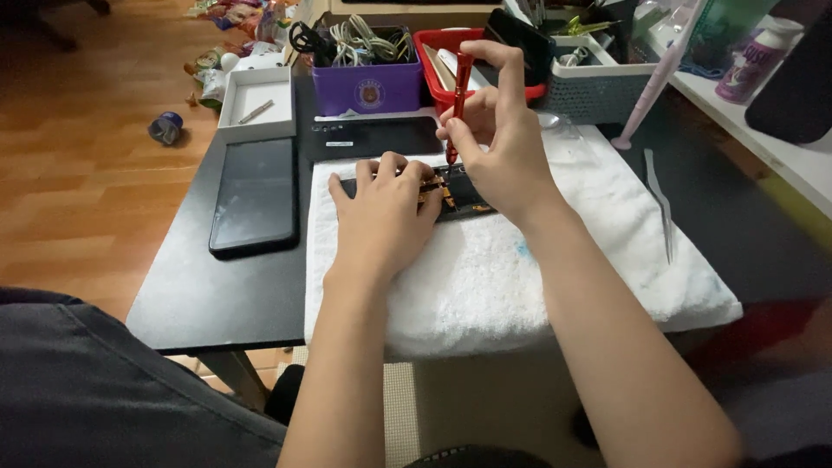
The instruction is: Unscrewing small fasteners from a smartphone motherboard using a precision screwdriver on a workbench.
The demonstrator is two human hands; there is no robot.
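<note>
Landmark: white towel [520, 269], thick, nubby pile, rectangular, spread over the right part of the table.
Opened device [455, 195]: flat dark slab with orange and copper-coloured parts exposed; lies on the far half of the towel, long side across the view.
Screwdriver [458, 104]: slim red shaft, upright, tip down on the device near the towel's far edge.
Left hand [381, 217]: palm down on the towel, fingers curled over the device's left end, pressing it flat; grasps nothing else.
Right hand [498, 143]: above the device's right part, thumb and fingers pinching the screwdriver, index finger capping its top.
Table [199, 295]: matte black, smooth, rectangular top beneath the towel.
Glossy panel [256, 195]: black, glassy, rounded corners; left of the towel, flat on the table.
Second dark slab [373, 137]: just beyond the towel's far edge.
Tweezers [660, 204]: thin grey metal, on the towel's right side.
White box [256, 102]: shallow cardboard tray, beyond the towel's far left corner.
Purple bin [367, 82]: plastic, holding coiled cables, beyond the towel.
Red bin [442, 52]: plastic, right of the purple one.
Floor [78, 173]: warm brown wood planks, left of the table, with scattered litter.
</note>
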